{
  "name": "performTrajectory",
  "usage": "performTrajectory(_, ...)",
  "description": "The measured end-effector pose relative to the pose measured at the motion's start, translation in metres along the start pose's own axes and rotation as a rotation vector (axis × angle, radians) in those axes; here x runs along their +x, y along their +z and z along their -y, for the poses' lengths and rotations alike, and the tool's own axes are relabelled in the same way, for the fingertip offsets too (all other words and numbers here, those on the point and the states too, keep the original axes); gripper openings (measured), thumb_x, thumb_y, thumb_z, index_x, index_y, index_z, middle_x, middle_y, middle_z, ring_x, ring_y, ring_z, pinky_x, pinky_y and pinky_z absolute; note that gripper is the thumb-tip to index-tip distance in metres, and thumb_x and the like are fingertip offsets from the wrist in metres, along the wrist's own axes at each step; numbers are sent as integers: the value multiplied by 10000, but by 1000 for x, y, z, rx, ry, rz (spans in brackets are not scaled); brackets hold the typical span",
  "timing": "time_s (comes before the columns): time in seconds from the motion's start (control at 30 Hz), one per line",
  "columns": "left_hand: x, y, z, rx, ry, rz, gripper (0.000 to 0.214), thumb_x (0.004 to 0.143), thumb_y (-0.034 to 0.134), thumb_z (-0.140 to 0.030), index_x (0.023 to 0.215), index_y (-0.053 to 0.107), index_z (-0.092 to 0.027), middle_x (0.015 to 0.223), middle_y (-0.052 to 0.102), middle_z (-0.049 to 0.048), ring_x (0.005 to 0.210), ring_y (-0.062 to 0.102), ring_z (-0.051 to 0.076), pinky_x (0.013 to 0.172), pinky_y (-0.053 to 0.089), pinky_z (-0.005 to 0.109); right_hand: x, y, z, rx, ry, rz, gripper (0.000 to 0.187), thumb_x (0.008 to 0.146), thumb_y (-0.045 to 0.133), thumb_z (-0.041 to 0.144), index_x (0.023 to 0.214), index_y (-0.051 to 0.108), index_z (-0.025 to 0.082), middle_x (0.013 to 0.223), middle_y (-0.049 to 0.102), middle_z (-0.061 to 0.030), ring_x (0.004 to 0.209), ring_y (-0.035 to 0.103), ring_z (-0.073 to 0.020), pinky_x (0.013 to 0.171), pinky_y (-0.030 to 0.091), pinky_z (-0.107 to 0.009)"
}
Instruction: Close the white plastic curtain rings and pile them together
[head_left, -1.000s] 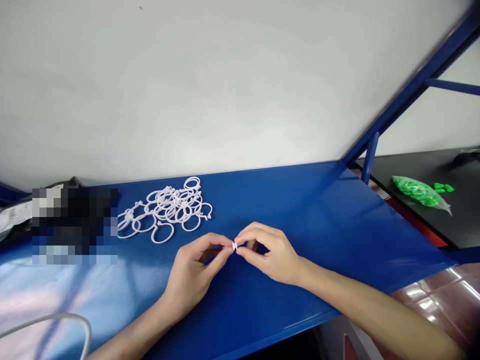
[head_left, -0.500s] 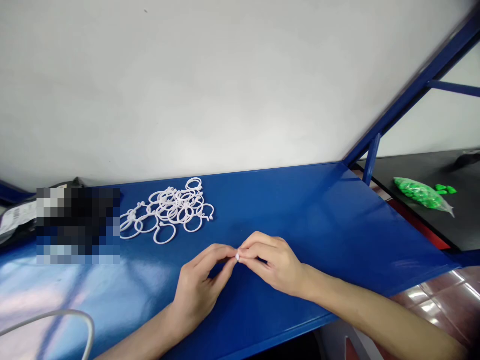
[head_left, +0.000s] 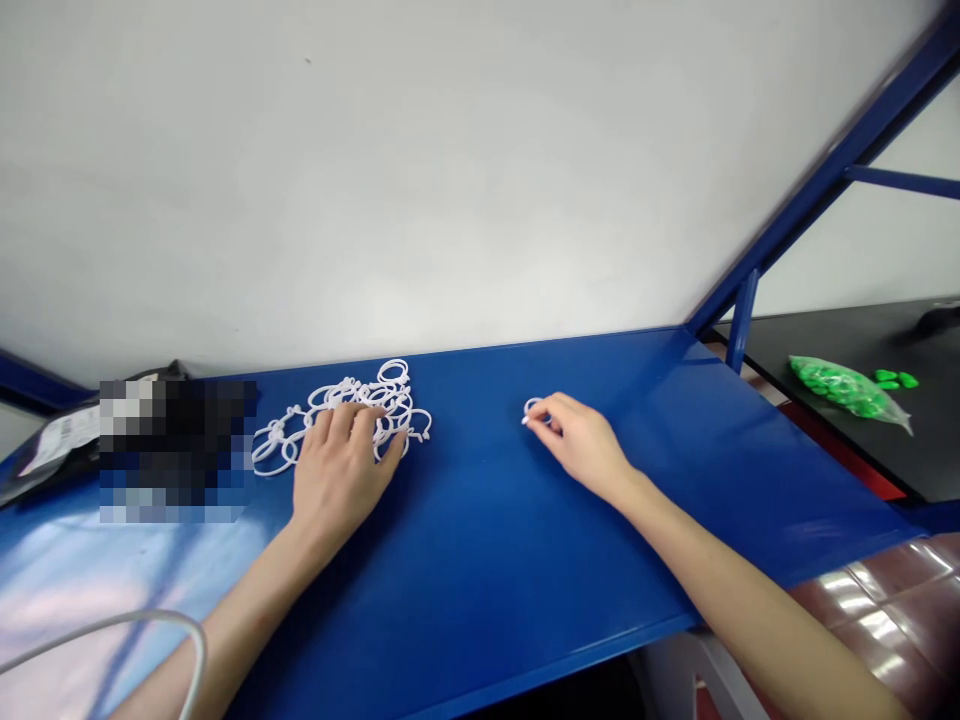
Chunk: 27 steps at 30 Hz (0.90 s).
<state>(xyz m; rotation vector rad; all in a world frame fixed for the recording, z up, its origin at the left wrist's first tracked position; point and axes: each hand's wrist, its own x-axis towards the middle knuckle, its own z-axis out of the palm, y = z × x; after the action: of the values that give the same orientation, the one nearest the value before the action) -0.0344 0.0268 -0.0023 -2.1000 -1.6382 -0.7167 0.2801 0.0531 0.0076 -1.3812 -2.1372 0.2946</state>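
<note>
A tangled pile of white rings [head_left: 279, 434], each a thin loop with small knob-like ends, lies on the blue tabletop [head_left: 465, 560]. My left hand [head_left: 341, 465] is over the front of this pile, palm down, fingers spread and thumb apart. It covers part of the rings, and whether the fingertips touch one I cannot tell. Farther right, my right hand [head_left: 581, 435] pinches a single white ring [head_left: 527, 407] between thumb and fingers, low at the table surface. Most of that ring is hidden behind the fingers.
A black package [head_left: 37, 470] with a white label lies at the left, partly blurred out. A white cable [head_left: 105, 625] loops at lower left. On a black table [head_left: 915, 450] at right sits a clear bag of green pieces [head_left: 847, 388]. A blue frame [head_left: 795, 215] rises there.
My hands have parted from their shared pinch at the front middle. The left moved left onto the pile and spread its fingers; the right moved right and away from me with the ring.
</note>
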Motion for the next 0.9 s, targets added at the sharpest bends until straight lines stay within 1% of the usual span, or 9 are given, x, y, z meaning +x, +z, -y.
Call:
performTrajectory(0.17, 0, -2, 14, 53, 51, 106, 217, 1001, 521, -303, 847, 638, -206, 858, 705, 102, 866, 612, 325, 746, 441, 421, 11, -33, -43, -271, 315, -109, 79, 975, 616, 242, 973, 694, 232, 1012, 753, -39, 857, 702, -214, 656, 469, -304)
performTrajectory(0.3, 2, -13, 9, 31, 55, -12, 190, 1004, 520, -287, 851, 599, -208, 825, 706, 83, 817, 638, 297, 735, 454, 406, 12, -43, -59, -321, 407, -99, 67, 929, 636, 202, 945, 699, 219, 991, 749, -50, 847, 704, -223, 631, 455, -300)
performTrajectory(0.4, 2, -24, -2, -163, 54, -97, 138, 983, 548, -259, 855, 578, -218, 811, 706, 52, 771, 663, 237, 731, 490, 354, 11, -39, -46, -309, 389, -137, 94, 955, 614, 227, 983, 703, 213, 1054, 735, -66, 845, 696, -216, 671, 481, -314)
performTrajectory(0.43, 0, -27, -8, -264, 46, -87, 117, 972, 558, -253, 861, 577, -222, 816, 710, 38, 755, 670, 214, 711, 498, 325, 10, -36, -36, -259, 347, -141, 102, 968, 608, 245, 983, 704, 214, 1047, 733, -63, 840, 691, -209, 698, 495, -321)
performTrajectory(0.5, -5, -32, -23, -494, -12, 24, 83, 955, 573, -257, 877, 583, -230, 817, 718, 9, 718, 683, 172, 650, 502, 271, 5, -25, -10, -32, 192, -103, 110, 971, 625, 274, 943, 712, 213, 973, 732, -48, 805, 677, -191, 745, 518, -327)
performTrajectory(0.6, -14, -34, -50, -887, -154, 332, 119, 979, 554, -306, 899, 599, -230, 811, 733, -8, 707, 705, 147, 628, 525, 239, -10, -7, 32, 445, -3, 125, 196, 952, 669, 309, 1121, 698, 213, 1066, 731, -52, 803, 686, -153, 688, 542, -275)
performTrajectory(0.67, -19, -31, -63, -1114, -227, 507, 181, 1009, 522, -350, 911, 603, -221, 842, 741, 10, 773, 721, 157, 686, 559, 256, -19, 4, 51, 572, -76, 228, 209, 954, 660, 285, 1148, 692, 212, 1060, 726, -50, 806, 678, -143, 707, 544, -271)
performTrajectory(0.77, -21, -26, -68, -1266, -308, 627, 226, 1012, 536, -406, 926, 604, -207, 875, 733, 32, 836, 721, 173, 734, 573, 288, -26, 16, 59, 667, 46, 271, 161, 951, 666, 284, 1088, 711, 212, 866, 728, -9, 704, 647, -129, 643, 512, -256)
performTrajectory(0.9, -19, -24, -60, -1307, -350, 640, 213, 1000, 566, -399, 928, 611, -203, 847, 727, 26, 810, 711, 163, 739, 569, 288, -24, 23, 51, 1027, 248, 346, 252, 863, 771, 288, 1077, 678, 191, 851, 739, -6, 674, 664, -118, 635, 543, -251)
